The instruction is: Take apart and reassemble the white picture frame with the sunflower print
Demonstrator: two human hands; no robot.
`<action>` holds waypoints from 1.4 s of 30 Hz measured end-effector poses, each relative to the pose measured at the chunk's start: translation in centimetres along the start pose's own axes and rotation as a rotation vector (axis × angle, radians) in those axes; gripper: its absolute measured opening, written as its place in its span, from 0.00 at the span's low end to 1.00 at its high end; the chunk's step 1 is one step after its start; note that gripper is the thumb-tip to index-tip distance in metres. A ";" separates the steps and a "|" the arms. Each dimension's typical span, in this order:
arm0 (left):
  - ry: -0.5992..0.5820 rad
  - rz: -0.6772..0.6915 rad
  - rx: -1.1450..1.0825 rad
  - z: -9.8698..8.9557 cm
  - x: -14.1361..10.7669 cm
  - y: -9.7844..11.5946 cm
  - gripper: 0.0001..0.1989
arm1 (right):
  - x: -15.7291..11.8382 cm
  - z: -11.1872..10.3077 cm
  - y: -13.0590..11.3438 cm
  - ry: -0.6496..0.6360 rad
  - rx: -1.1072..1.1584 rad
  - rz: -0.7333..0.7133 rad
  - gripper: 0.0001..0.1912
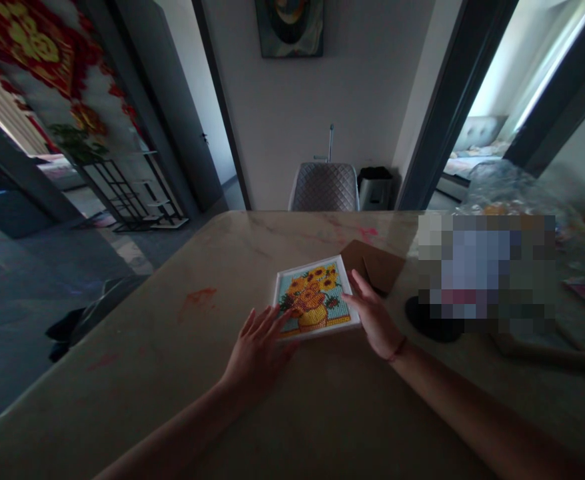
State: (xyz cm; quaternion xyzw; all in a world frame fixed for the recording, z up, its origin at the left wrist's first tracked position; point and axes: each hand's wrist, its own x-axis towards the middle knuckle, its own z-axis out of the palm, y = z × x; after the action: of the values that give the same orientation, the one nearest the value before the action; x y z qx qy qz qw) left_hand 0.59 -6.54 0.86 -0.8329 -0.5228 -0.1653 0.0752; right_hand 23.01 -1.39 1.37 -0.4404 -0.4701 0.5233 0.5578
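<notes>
Sunflower diamond-art picture (315,298) in a white frame lies flat on a marble-look tabletop (137,347), set at a slight angle. L hand (258,350) is at the picture's lower-left edge, fingers spread, fingertips (267,320) resting on it. R hand (375,317) is at its right edge, fingers (355,283) touching the frame. Hands are apart w/ the picture btw them, both open, neither clamped on it. Thin reddish cord bracelet (398,349) on R wrist.

Kraft-paper envelope (375,265) sits just behind the picture, touching its top-right corner. Red smears (197,297) mark the tabletop left of the picture. To the right, a round black object (430,323) sits near the picture, partly covered by a pixelated patch (487,267) that hides whatever's there; clear plastic bag (502,190) further right, beyond the patch.

Straight past the picture, beyond the table: grey quilted chair (325,188), black-topped bin (375,190), and a framed painting (289,27) on the wall. Well left of the picture: metal shelf w/ potted plant (127,193), red-and-gold hanging decoration (37,47). Well right: doorway showing a bed (472,153).
</notes>
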 end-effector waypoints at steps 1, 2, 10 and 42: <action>0.014 -0.011 0.003 0.0 0.0 -0.1 0.23 | -0.2 0.3 -0.2 0.022 0.045 0.024 0.35; 0.031 -0.024 0.005 0.0 -0.1 -0.1 0.23 | -0.4 0.6 -0.4 0.039 0.075 0.046 0.34; 0.044 -0.032 -0.083 -0.3 -0.1 -0.2 0.25 | -3.0 2.5 -3.6 -0.069 0.305 0.173 0.25; -0.020 0.100 -0.373 -1.6 0.2 0.0 0.29 | -4.7 3.0 -3.6 -0.097 0.555 0.423 0.17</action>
State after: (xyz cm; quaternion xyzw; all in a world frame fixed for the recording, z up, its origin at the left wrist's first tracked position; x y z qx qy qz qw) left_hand 0.35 -6.82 2.47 -0.8590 -0.4417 -0.2470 -0.0775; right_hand 20.63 -6.28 5.15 -0.3343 -0.2343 0.7553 0.5127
